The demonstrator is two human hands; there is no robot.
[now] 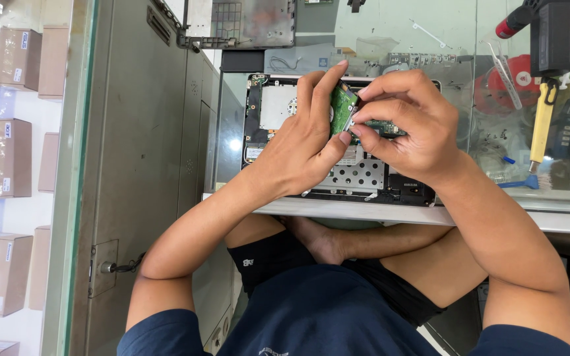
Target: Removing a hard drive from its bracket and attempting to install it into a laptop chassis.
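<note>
Hands: my left hand [308,142] and right hand [400,125] both pinch green circuit board [343,109], held tilted.
Below: opened laptop chassis [357,175], near glass table edge [430,214].
Room: tools crowd right side.

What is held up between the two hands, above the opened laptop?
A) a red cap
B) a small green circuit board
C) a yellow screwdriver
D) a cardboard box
B: the left hand and the right hand pinch a small green circuit board above the opened laptop.
</note>
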